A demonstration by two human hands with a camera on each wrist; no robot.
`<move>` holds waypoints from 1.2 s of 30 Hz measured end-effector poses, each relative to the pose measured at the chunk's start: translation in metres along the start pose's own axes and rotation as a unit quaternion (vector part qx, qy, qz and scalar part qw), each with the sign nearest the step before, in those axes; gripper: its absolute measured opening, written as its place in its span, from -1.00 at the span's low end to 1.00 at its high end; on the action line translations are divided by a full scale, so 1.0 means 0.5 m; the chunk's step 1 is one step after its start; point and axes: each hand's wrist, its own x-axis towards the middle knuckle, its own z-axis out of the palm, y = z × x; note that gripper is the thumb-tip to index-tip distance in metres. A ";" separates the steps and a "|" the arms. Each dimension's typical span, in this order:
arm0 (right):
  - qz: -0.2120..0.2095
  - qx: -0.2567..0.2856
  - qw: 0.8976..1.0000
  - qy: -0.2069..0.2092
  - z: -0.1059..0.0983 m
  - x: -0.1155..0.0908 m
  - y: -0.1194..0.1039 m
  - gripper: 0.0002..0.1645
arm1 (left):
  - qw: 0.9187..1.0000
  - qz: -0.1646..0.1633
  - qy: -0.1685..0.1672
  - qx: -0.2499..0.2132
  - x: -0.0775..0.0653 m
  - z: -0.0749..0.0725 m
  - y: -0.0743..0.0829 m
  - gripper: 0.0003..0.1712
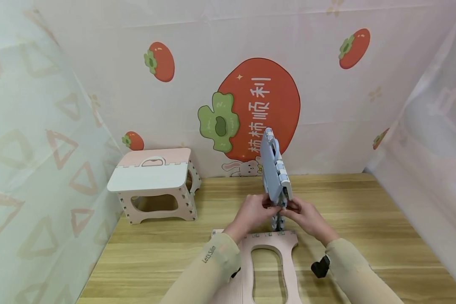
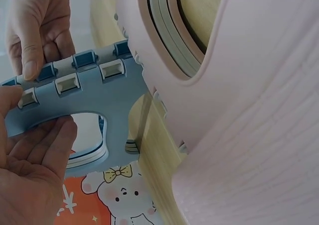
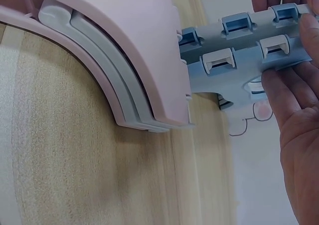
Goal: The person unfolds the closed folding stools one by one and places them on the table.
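A blue folding stool (image 1: 270,166) stands on end, folded nearly flat and seen edge-on in the head view. My left hand (image 1: 252,211) grips its lower left part, fingers curled over the leg panel (image 2: 112,98) around its cut-out. On the opposite side my right hand (image 1: 305,215) pinches the hinged edge with thumb and fingers. Both wrist views show the hinges (image 3: 219,59) between the panels and a narrow gap there. Close below the hands, a folded pink stool (image 1: 247,270) lies flat, its hinged end toward the blue stool.
A pink and white stool (image 1: 148,177) stands unfolded on its legs at the back left of the wooden table (image 1: 346,211). A persimmon-printed cloth (image 1: 197,38) hangs behind the table. Pale cloths (image 1: 34,139) hang along both sides.
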 end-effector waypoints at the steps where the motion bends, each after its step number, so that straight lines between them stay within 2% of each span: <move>1: 0.000 0.000 1.000 0.000 0.000 0.000 0.000 -0.28 | 1.000 0.003 0.001 0.003 0.000 0.000 -0.001 -0.61; 6: 0.002 -0.009 1.000 0.003 0.001 0.000 0.004 -0.29 | 1.000 0.007 0.001 0.006 0.000 -0.003 -0.006 -0.61; 17: 0.002 -0.026 1.000 0.013 0.001 -0.002 0.006 -0.29 | 1.000 -0.022 -0.006 -0.013 -0.004 -0.016 -0.011 -0.60; 36: 0.002 -0.018 1.000 0.010 -0.001 -0.005 0.011 -0.27 | 1.000 -0.023 -0.015 -0.009 -0.010 -0.030 -0.024 -0.58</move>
